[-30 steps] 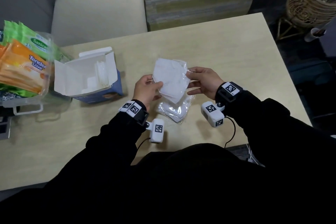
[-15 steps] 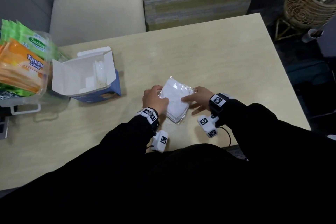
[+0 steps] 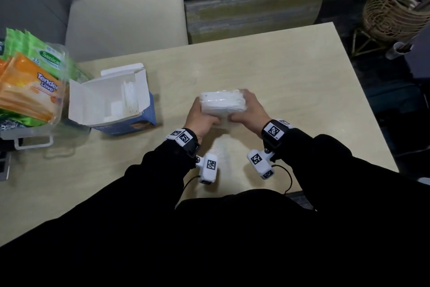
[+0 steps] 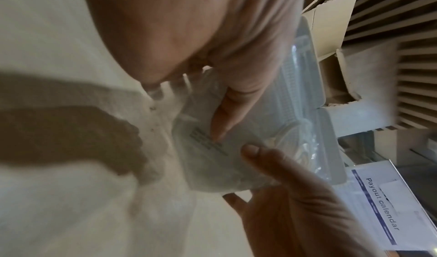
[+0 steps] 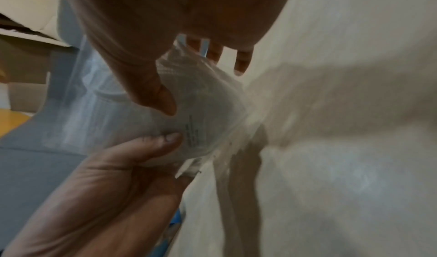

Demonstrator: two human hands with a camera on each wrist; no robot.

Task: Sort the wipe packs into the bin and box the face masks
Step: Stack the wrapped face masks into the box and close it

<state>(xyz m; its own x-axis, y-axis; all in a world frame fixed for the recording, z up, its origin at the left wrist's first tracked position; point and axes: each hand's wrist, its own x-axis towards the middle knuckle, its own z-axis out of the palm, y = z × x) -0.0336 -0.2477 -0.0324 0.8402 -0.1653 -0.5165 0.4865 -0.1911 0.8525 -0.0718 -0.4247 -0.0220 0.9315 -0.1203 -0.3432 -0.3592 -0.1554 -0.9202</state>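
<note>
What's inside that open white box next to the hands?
The open box holds some clear-wrapped face masks standing against its right wall, and the rest of its white floor looks bare. Its near wall hides the front corner, so anything there can't be seen.

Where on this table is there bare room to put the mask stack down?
Bare tabletop lies right of and beyond both hands, out to the far and right edges. The near-left strip below the open box is free. The left edge is crowded: box beside the wipe bin.
</note>
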